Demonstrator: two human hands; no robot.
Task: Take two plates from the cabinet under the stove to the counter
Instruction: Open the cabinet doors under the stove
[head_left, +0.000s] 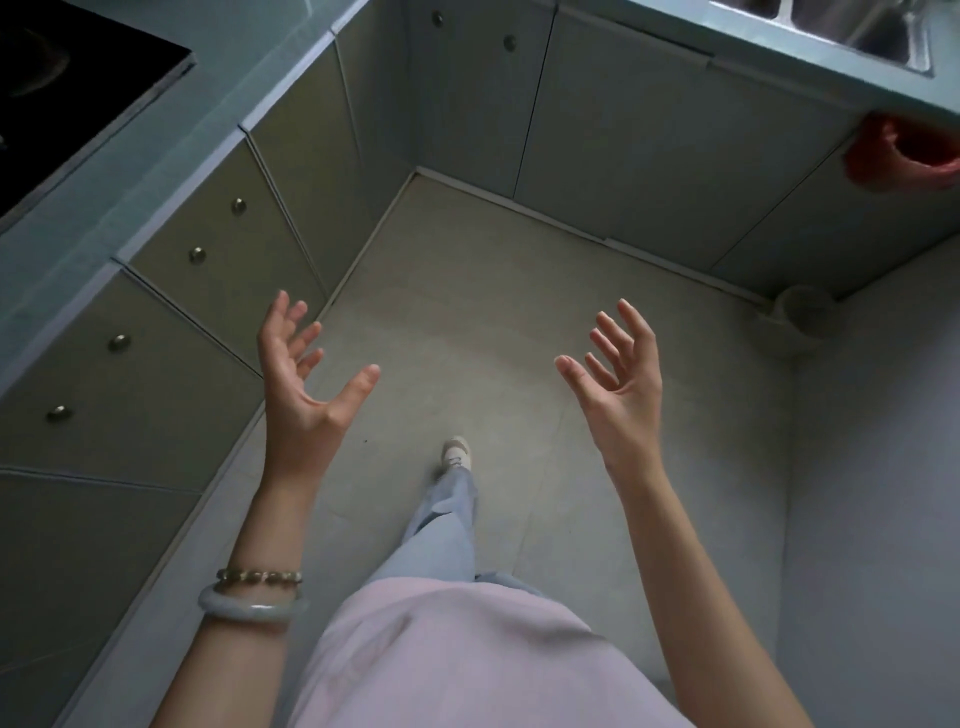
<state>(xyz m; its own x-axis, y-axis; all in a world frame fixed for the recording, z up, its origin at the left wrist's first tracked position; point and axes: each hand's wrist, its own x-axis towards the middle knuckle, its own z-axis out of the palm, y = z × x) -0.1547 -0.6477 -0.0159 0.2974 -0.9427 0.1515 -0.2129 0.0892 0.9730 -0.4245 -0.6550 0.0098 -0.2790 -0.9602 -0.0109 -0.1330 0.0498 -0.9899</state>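
Left hand (306, 379) and right hand (618, 374): both raised, palms facing, fingers spread, empty. Stove (78, 98) at 10 o'clock; cabinet doors (218, 244) beneath closed. Plates not visible.

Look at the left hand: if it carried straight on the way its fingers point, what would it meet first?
Probably the closed cabinet doors below the stove; the left hand is open and empty. Depth is unclear from one view.

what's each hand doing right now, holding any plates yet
Left hand: open, fingers spread, holding nothing.
Right hand: open, fingers spread, holding nothing.
No plates in view.
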